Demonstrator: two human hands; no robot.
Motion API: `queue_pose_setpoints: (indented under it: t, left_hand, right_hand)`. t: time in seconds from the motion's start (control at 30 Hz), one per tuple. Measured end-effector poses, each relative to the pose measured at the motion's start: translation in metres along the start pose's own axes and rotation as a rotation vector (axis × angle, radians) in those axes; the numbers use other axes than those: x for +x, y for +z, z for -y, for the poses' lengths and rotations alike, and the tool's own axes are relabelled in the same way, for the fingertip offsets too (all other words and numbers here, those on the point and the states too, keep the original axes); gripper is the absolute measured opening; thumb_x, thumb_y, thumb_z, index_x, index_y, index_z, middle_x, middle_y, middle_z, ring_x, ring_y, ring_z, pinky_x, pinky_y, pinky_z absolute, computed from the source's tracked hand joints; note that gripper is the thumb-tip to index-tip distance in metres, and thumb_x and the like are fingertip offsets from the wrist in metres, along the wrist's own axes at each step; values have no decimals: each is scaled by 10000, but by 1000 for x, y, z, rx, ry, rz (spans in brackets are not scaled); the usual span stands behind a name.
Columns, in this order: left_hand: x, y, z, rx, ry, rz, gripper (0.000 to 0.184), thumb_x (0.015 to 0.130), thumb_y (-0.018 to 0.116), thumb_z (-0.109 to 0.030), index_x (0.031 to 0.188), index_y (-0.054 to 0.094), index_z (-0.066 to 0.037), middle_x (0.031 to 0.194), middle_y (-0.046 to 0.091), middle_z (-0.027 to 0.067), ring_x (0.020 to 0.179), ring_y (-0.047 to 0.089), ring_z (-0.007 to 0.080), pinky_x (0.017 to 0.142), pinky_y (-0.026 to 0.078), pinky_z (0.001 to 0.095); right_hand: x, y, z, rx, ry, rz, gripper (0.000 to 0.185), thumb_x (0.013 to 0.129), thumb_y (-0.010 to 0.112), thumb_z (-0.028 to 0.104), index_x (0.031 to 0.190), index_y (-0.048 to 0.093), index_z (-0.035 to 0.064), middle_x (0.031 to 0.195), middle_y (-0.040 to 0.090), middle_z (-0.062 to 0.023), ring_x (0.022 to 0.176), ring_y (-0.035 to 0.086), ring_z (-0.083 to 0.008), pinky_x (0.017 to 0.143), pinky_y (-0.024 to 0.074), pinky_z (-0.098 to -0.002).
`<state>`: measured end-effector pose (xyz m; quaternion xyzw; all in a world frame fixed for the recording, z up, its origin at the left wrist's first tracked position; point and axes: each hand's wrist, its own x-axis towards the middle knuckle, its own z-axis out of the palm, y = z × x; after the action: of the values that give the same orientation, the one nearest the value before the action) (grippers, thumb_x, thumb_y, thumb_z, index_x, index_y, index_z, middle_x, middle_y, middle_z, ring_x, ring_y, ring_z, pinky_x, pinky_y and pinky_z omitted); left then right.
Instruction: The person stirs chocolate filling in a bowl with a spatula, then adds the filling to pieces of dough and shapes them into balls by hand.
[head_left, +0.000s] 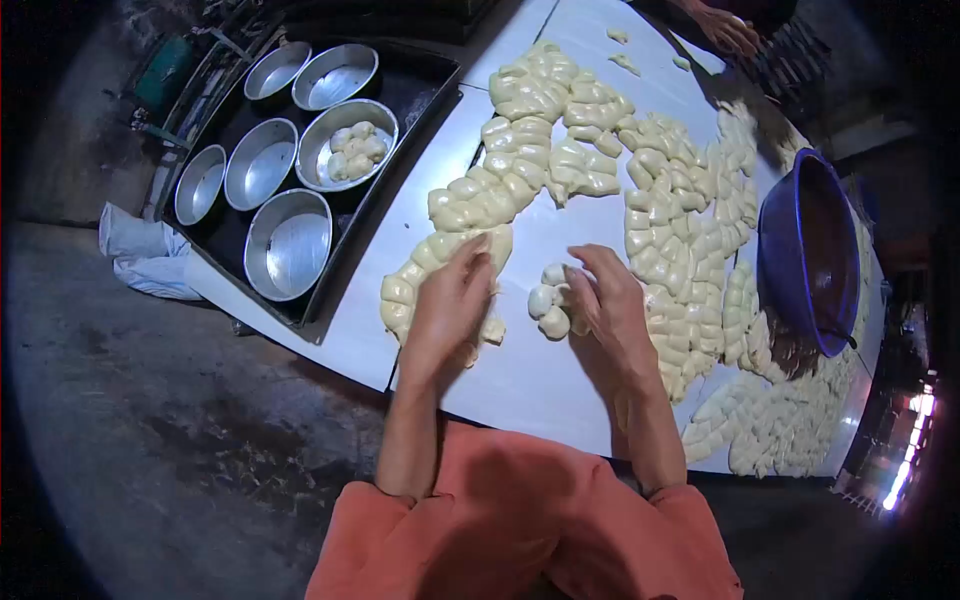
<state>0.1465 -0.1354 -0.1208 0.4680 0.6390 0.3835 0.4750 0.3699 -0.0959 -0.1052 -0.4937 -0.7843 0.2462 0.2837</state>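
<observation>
Pale, glossy dough [415, 285] lies on the white table in a long strip of soft lumps. My left hand [455, 305] rests at its near end, fingers bent and pressed together against the dough; what is under them is partly hidden. To the right, a small cluster of round dough balls [548, 305] sits on the table. Beside it, my right hand [615, 305] touches the cluster's right side, thumb and forefinger apart, the other fingers mostly hidden. A small loose dough piece [493, 330] lies just right of my left hand.
At left, a black tray [325, 285] carries several round metal pans [288, 245]; one pan [312, 165] contains dough balls [357, 150]. More lumpy dough [680, 240] spreads across the right side, near a blue basin [785, 235]. Another person's hand [728, 30] is at the far edge.
</observation>
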Motion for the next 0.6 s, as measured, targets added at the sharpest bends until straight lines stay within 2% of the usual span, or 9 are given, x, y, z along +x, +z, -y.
queue_pose_setpoints:
  t: [0.03,0.1,0.17,0.23,0.33,0.37,0.4,0.43,0.6]
  left_hand:
    - [-7,-15,-2,-124,-64,-64,456,980,587,-209,1375,512,6,1044,678,97,878,636,124,750,513,250]
    - [-20,-48,-2,-141,-56,-147,429,976,603,-197,1354,536,-4,1046,679,88,864,638,114,714,504,231]
    - [-36,-74,10,-84,-42,-186,394,976,606,-180,1325,559,-3,1044,679,80,850,639,106,694,505,228]
    - [-57,-81,0,-19,-146,-213,357,960,618,-143,1284,588,5,983,697,64,824,643,93,675,514,231]
    - [-83,-73,17,85,-61,-136,325,918,622,-88,1231,636,1,945,718,85,740,632,91,644,502,235]
    - [-91,-71,15,84,-47,-85,326,906,613,-45,1228,635,5,970,725,101,760,647,107,690,515,241]
    - [-96,-69,22,97,5,-83,330,914,613,-51,1240,631,2,993,724,95,753,643,92,677,513,230]
    - [-98,-68,26,110,57,-78,334,922,612,-57,1252,627,-2,1017,724,88,747,639,77,663,510,220]
    - [-101,-63,38,-14,-74,-199,325,933,636,-85,1250,631,-14,1018,717,69,809,625,69,700,518,233]
  right_hand:
    - [-4,-2,14,5,39,-70,205,877,627,95,1068,639,21,970,651,-156,863,626,-367,785,500,-435]
    - [-18,0,41,83,99,163,246,851,660,111,1074,617,16,973,635,-160,871,624,-352,760,498,-434]
    - [-26,22,51,-2,-237,234,260,850,648,116,1088,600,24,982,606,-148,867,605,-349,741,488,-434]
    - [-35,56,56,-75,-253,356,267,856,626,116,1104,583,28,981,574,-134,844,584,-345,724,475,-442]
    - [-36,75,49,33,-218,286,232,872,602,98,1082,600,1,886,576,-156,804,574,-357,726,469,-447]
    - [-35,76,50,109,-175,288,230,873,608,102,1076,603,-5,875,580,-162,810,577,-362,736,472,-446]
    - [-37,71,60,277,-26,237,215,880,627,113,1050,604,-16,861,589,-181,833,581,-383,777,478,-447]
    - [-39,71,66,276,-49,243,215,881,633,116,1047,602,-17,873,593,-182,841,583,-385,783,479,-447]
    - [-48,85,82,185,-192,293,176,862,636,88,998,589,-13,895,601,-186,844,585,-377,765,483,-451]
